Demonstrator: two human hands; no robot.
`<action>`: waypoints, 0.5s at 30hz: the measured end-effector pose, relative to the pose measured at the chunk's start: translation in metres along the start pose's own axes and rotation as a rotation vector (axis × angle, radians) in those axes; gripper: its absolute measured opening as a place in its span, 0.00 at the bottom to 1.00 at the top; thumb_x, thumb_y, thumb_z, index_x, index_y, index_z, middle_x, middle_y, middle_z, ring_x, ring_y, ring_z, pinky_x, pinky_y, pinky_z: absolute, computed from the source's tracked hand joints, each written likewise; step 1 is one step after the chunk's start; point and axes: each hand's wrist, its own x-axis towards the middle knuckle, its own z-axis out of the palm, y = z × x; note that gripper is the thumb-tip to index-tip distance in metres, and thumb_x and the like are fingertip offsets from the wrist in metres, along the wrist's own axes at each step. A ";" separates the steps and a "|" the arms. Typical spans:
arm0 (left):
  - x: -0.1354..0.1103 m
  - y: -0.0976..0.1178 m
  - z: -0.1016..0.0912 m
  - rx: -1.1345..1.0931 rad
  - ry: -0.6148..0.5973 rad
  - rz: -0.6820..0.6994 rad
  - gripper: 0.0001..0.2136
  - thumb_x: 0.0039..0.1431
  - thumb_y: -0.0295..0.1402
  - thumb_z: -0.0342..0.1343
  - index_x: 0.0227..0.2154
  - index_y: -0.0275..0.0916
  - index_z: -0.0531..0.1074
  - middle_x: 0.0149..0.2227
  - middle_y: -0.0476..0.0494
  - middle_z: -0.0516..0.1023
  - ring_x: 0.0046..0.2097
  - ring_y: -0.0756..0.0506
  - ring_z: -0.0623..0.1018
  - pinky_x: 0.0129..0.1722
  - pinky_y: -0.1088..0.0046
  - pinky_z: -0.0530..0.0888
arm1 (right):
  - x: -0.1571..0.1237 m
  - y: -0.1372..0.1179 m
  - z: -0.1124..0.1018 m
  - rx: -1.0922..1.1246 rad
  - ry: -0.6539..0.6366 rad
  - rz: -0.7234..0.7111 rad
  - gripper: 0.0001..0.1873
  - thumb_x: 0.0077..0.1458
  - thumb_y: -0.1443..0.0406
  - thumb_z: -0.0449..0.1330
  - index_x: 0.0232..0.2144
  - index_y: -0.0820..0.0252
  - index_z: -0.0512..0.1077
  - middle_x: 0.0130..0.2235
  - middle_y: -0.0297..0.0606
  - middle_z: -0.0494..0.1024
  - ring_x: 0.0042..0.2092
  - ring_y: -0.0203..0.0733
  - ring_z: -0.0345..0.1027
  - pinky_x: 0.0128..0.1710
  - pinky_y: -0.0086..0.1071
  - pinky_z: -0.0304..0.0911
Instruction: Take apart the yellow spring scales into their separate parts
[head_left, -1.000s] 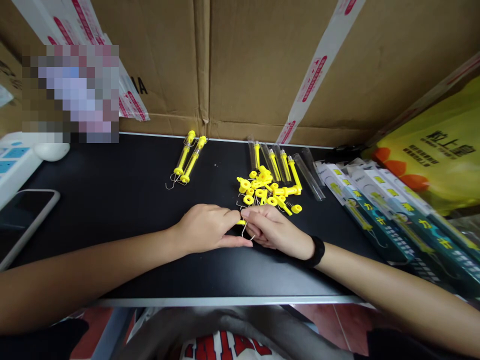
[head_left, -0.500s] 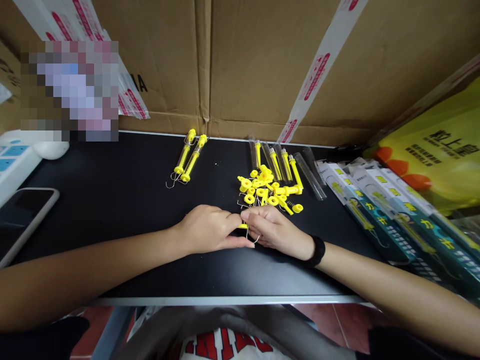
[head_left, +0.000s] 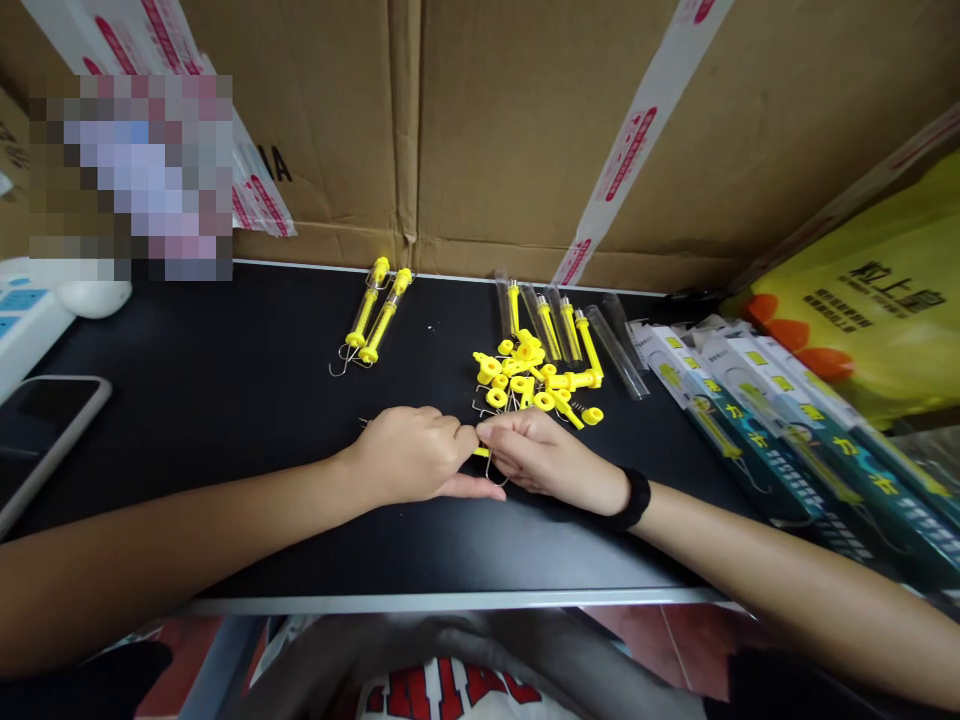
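My left hand (head_left: 420, 452) is closed around a spring scale that its fingers mostly hide. The scale's yellow end (head_left: 481, 452) shows between my hands. A bent wire hook (head_left: 495, 478) hangs out there, and my right hand (head_left: 546, 458) pinches it, fingertips meeting those of the left. Just beyond lies a pile of yellow plastic parts (head_left: 523, 382) with wire hooks and small springs among them. Further left, two spring scales (head_left: 382, 320) with hooks lie side by side.
Clear plastic tubes (head_left: 616, 352), several with yellow rods beside or in them, lie behind the pile. Boxed kits (head_left: 757, 430) and a yellow bag (head_left: 862, 290) stand at right. A phone (head_left: 49, 440) and a power strip (head_left: 34, 310) lie at left. Cardboard (head_left: 525, 130) walls the back.
The wire hook between my hands has turned, its tip now nearer my right fingers. A bit of metal wire now shows behind my left hand. The view has shifted slightly.
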 end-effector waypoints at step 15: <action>0.005 0.002 -0.008 -0.186 -0.306 -0.265 0.12 0.65 0.33 0.38 0.31 0.37 0.65 0.29 0.48 0.73 0.31 0.46 0.75 0.28 0.71 0.68 | -0.006 -0.001 -0.005 -0.756 0.253 -0.421 0.18 0.61 0.63 0.49 0.20 0.60 0.54 0.20 0.27 0.53 0.23 0.29 0.47 0.25 0.26 0.47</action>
